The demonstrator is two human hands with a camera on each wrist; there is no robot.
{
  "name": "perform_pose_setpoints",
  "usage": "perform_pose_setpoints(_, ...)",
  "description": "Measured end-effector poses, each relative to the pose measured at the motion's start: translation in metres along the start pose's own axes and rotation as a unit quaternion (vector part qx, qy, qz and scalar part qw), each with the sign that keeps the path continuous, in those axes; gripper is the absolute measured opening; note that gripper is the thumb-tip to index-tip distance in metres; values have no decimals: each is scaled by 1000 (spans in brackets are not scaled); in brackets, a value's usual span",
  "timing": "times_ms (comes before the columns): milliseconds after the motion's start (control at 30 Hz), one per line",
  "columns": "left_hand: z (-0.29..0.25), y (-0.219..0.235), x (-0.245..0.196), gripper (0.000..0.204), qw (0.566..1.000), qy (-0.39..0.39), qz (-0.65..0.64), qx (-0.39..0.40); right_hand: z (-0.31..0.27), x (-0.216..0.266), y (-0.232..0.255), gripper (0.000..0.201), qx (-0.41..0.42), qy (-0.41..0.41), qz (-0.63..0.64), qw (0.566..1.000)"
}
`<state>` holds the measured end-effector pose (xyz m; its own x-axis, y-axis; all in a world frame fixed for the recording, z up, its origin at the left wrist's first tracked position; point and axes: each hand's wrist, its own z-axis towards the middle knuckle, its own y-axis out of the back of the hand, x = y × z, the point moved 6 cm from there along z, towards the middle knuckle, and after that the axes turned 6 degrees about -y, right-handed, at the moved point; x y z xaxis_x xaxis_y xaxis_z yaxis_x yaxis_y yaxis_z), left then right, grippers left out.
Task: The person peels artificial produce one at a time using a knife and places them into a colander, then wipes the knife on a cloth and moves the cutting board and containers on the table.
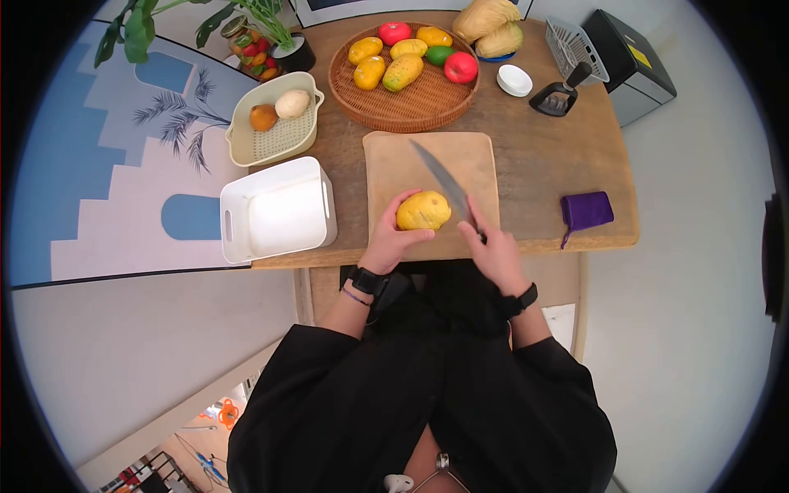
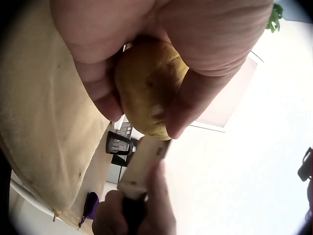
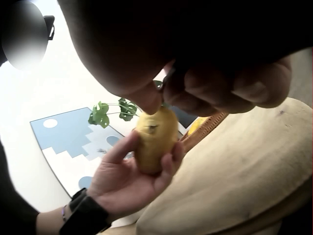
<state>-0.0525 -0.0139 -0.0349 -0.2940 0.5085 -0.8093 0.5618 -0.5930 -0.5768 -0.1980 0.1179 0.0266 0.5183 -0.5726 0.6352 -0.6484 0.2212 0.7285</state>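
My left hand (image 1: 398, 230) grips a yellow mango (image 1: 423, 211) over the near part of the cutting board (image 1: 386, 160). Small dark marks dot the mango's skin in the left wrist view. Held in my right hand (image 1: 496, 253) is a kitchen knife (image 1: 440, 172), its dark handle mostly covered by the fingers. The blade slants away to the far left, passing close by the mango's right side. In the left wrist view the blade (image 2: 143, 164) overlaps the mango's lower end. The right wrist view shows the left fingers cupping the mango (image 3: 157, 139) from below.
Left of the board stand a white bin (image 1: 283, 209) and a cream colander (image 1: 238, 148) with two roundish items. Behind it is a wicker basket (image 1: 386, 111) of fruit. A purple pouch (image 1: 588, 211), white bowls (image 1: 514, 80) and a black-handled tool (image 1: 559, 97) lie to the right.
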Motion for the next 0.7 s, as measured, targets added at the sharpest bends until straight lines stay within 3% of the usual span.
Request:
perform_pose_setpoints(33, -3, -4, -10, 74, 998, -18, 59, 2, 5, -10, 3, 58, -17, -65, -37, 997)
perform_pose_setpoints(67, -3, -6, -17, 75, 992, -38, 117, 4, 5, -11, 5, 58, -18, -64, -33, 997)
perform_pose_setpoints(133, -2, -7, -21, 75, 985, -69, 157, 3, -2, -3, 9, 57, -22, 25, 70, 997)
perform_pose_setpoints(167, -3, -8, -24, 75, 976, -98, 192, 3, -8, -2, 10, 57, -21, 23, 73, 997)
perform_pose_setpoints(233, -7, -14, -34, 75, 960, -127, 249, -4, -17, 11, 8, 57, 28, 99, 151, 983)
perform_pose_setpoints(300, -10, -24, -47, 74, 940, -156, 303, -10, -10, -2, 6, 58, -12, 72, 138, 988)
perform_pose_setpoints(333, -12, -29, -52, 75, 950, -164, 266, -12, -8, -5, 9, 58, -47, 44, 124, 990)
perform_pose_setpoints(367, -14, -31, -55, 75, 958, -172, 228, -14, -6, -9, 16, 60, 3, -62, 8, 998)
perform_pose_setpoints(400, -12, -31, -57, 75, 958, -173, 229, -14, -6, -16, 13, 60, 3, -61, 8, 998)
perform_pose_setpoints(467, -9, -27, -58, 71, 952, -158, 262, -11, -13, -16, 20, 60, -84, 78, 216, 970)
perform_pose_setpoints(500, -10, -25, -57, 71, 952, -156, 263, -14, -19, -21, 16, 60, -80, 77, 218, 970)
perform_pose_setpoints(567, -4, -18, -41, 65, 997, -63, 30, -38, -33, -3, 26, 60, -94, 187, 210, 955)
perform_pose_setpoints(667, -5, -19, -29, 59, 998, -37, -47, 22, -26, -16, 12, 60, -51, 131, 161, 977)
perform_pose_setpoints(700, -6, -19, -27, 59, 998, -35, -47, 23, -15, -33, 6, 60, -79, 70, 173, 979)
